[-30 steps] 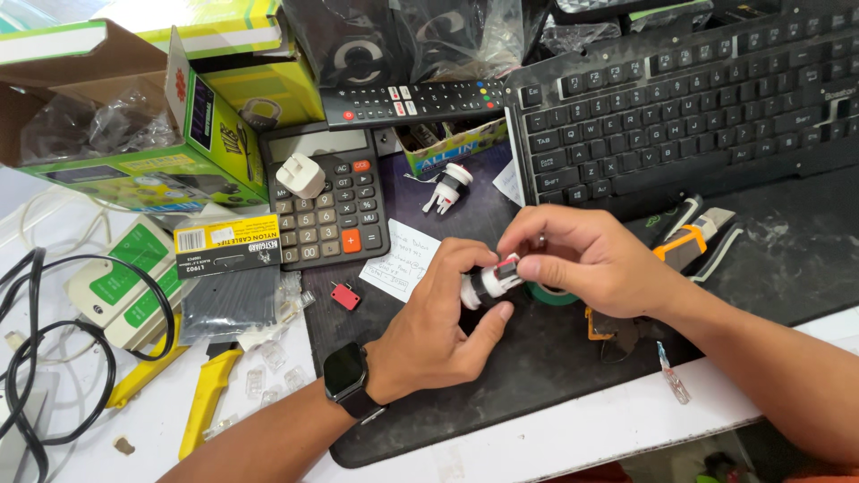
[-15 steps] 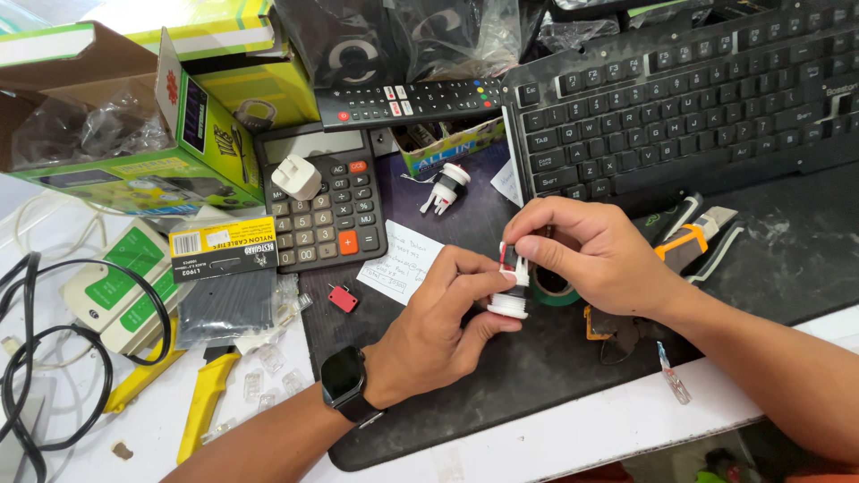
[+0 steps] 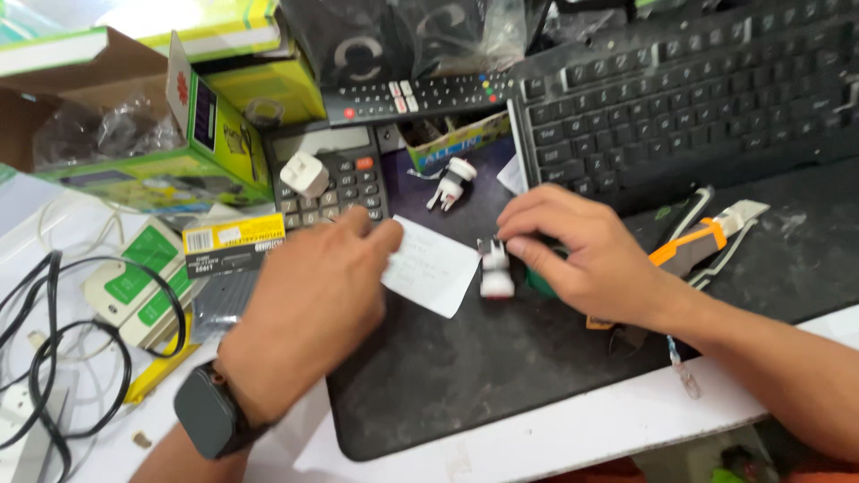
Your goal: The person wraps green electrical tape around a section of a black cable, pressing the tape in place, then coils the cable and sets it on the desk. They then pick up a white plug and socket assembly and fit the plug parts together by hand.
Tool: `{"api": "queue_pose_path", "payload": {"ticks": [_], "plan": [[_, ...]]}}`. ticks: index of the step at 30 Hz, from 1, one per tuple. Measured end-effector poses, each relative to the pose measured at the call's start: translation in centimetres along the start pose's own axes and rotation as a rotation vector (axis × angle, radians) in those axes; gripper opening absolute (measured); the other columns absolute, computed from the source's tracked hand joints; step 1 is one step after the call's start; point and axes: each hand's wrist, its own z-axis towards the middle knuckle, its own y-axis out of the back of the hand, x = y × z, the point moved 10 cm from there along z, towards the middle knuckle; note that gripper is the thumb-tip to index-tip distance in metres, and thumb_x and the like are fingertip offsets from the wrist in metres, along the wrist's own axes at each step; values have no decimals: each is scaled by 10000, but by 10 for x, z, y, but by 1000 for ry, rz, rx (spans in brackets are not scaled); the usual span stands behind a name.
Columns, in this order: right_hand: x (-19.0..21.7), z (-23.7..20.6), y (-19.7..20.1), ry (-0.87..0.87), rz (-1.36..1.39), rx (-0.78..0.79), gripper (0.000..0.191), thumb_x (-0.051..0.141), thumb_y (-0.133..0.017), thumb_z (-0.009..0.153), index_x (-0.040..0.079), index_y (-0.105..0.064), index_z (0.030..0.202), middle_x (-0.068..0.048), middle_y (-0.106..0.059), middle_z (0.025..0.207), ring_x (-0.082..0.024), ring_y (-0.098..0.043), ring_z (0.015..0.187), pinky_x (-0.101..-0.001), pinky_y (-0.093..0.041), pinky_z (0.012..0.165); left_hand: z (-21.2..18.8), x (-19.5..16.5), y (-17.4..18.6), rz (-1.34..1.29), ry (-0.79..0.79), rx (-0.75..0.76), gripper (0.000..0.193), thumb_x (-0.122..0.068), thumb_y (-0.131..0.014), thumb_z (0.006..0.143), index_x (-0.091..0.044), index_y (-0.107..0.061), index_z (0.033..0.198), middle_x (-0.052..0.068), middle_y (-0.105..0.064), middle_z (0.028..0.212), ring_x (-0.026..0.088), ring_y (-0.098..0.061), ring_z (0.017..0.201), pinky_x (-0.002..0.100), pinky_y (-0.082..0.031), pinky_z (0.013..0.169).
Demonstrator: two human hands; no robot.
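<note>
Right hand (image 3: 586,259) fingers (image 3: 523,249) pinched on small white-and-black plug part (image 3: 495,271), part resting on black mat (image 3: 537,358), just left of fingertips. Green object (image 3: 540,284) tucked under same hand, kind unclear. Left hand (image 3: 313,304) palm down, motion-blurred, fingers (image 3: 380,234) loosely together, tips touching left edge of white paper slip (image 3: 429,266); nothing gripped. Slip flat on mat, between both sets of fingers, near plug part. Black smartwatch (image 3: 208,413) on left wrist.

Beyond left fingertips: calculator (image 3: 335,174) with white adapter cube (image 3: 304,173) on keys. Beyond slip: second white plug piece (image 3: 454,179), small open box (image 3: 452,140) behind it. Further out: remote (image 3: 416,94), black keyboard (image 3: 689,98) beyond right fingers. Right of right hand: orange-handled cutter (image 3: 693,243), pliers partly hidden under wrist. Left of left hand: yellow label pack (image 3: 234,241), green-white device (image 3: 134,286), black cables (image 3: 54,358), green carton (image 3: 170,134). All on white table (image 3: 555,438).
</note>
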Motion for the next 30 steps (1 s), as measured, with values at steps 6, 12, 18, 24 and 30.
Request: {"api": "queue_pose_path", "payload": {"ticks": [6,12,18,24,30], "plan": [[4,0,2,4,33,-6,106,13,-665,933,9,-663,1039,-90,-694,1082,-211,-701,976,-314,-549,856,-8,20,-27,226,56,147,162,-102,-628,797,-124,-698,941,141,-667,924,319,-702,810,442,-560,656],[-3,-1,-6,-40,53,51,150,32,-675,935,11,-661,1082,-75,-680,1028,-167,-691,880,-286,-556,784,-7,29,-56,265,87,265,136,-139,-598,896,-127,-733,912,123,-698,913,307,-719,830,437,-569,699],[0,1,-9,-41,106,38,252,24,-693,925,26,-654,1175,-68,-668,1024,-143,-699,866,-276,-564,783,1,1,-25,63,-135,-1,116,-167,-670,820,-58,-704,842,159,-680,869,336,-705,805,462,-559,686],[27,-4,-17,203,82,100,419,69,-806,864,11,-643,1245,-112,-621,1124,-189,-665,915,-286,-576,789,20,-33,-16,-734,-197,-127,173,-170,-722,874,-38,-696,980,108,-696,888,285,-709,746,412,-557,617],[10,-3,-4,67,67,-45,299,39,-768,910,53,-678,1195,-61,-638,1075,-153,-690,869,-287,-569,783,33,-31,4,-632,-316,-383,204,-147,-731,939,-52,-671,1110,104,-678,1036,304,-684,959,417,-560,781]]}}
